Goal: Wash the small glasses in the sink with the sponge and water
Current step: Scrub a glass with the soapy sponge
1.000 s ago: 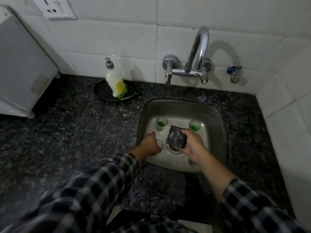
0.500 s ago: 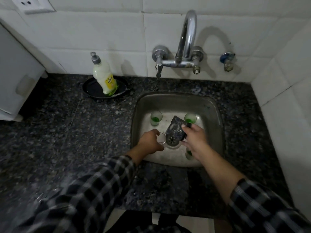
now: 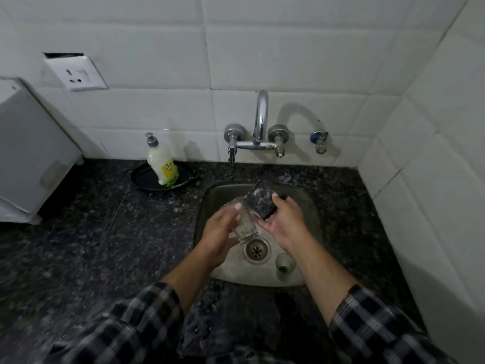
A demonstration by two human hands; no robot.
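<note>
White tiles cover the wall behind a dark speckled stone counter (image 3: 105,232), and a steel sink (image 3: 223,193) is set into that counter. Both forearms reach in over the sink's near rim, checked sleeves pushed back from the wrists, and the hands meet above the basin. The left hand (image 3: 220,232) comes from the sink's left side with its fingers and thumb curled round a clear small glass (image 3: 245,224), holding it tilted above the drain (image 3: 256,249); which end is the mouth I cannot tell. The right hand (image 3: 286,222) comes from the sink's right side, palm turned partly up, and grips a dark sponge (image 3: 261,203), thumb on the sponge's upper edge and fingers under it. The sponge touches the far end of the held glass. A second small glass (image 3: 283,266) with green at its bottom stands upright on the sink floor, near the front wall and just right of the drain, under the right wrist. A chrome tap (image 3: 261,119) rises from the wall behind the sink. Left of the sink at the back of the counter, a soap bottle (image 3: 161,164) leans in a black dish (image 3: 143,179).
</note>
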